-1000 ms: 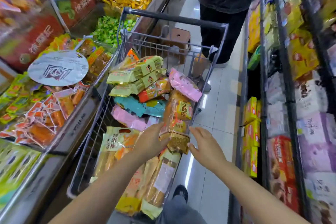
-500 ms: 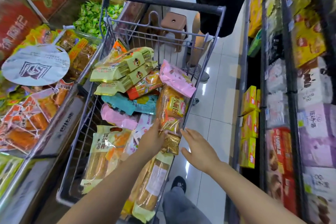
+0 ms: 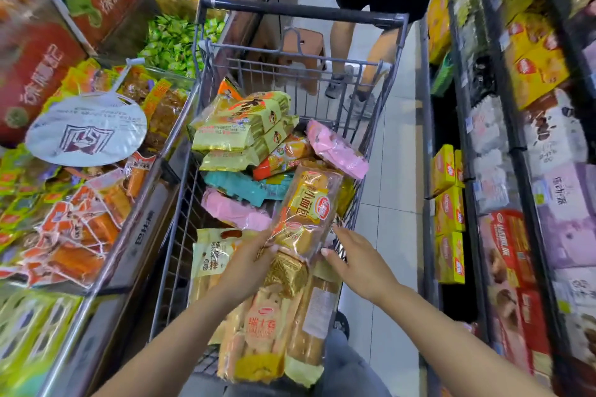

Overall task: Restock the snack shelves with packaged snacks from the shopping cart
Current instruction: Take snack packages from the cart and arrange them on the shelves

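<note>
The left shelves (image 3: 80, 171) are blurred, their labels unreadable. Over the cart (image 3: 303, 14), a clear bread pack (image 3: 306, 213) with a yellow label is tilted up, its lower end pinched by the left hand (image 3: 248, 264); the right hand (image 3: 358, 263) touches it with straight fingers.

Clear bread pack (image 3: 308, 213) tilted upright atop cart's (image 3: 180, 226) snack pile.

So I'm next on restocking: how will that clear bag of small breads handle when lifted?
The bread bag probably flexes, being thin film over separate buns. Likely light and crushable. The left hand pinches one edge, so it may sag.
</note>
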`<state>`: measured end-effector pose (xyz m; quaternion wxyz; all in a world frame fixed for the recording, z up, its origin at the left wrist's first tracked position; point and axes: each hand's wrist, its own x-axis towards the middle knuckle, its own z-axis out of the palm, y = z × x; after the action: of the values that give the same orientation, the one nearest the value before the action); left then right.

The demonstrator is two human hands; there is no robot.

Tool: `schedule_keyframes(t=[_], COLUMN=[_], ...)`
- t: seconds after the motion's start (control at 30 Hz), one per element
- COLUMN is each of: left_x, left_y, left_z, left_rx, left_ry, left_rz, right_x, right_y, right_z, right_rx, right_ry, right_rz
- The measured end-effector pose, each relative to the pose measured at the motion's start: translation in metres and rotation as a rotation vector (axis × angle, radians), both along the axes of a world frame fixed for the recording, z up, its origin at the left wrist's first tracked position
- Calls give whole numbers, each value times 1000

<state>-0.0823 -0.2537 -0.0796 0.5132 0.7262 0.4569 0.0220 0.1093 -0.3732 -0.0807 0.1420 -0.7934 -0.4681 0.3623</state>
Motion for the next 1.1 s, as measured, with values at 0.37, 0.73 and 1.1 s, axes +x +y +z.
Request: schedule_keyframes(t=[0.37,0.73,1.1], left_x=[-76,-98,-46], left_y=[1,11,41], left_z=[-20,-26,-13], left_rx=[-155,-459,-224], left_ry=[8,-125,-92], left_rz=[-130,-62,19], right_x=[-93,-143,-163], right_y=[11,6,9], right_z=[-19,-20,-19], right_rx=[68,149,131], right_ry=[307,336,194], right_rz=[-375,-481,-284])
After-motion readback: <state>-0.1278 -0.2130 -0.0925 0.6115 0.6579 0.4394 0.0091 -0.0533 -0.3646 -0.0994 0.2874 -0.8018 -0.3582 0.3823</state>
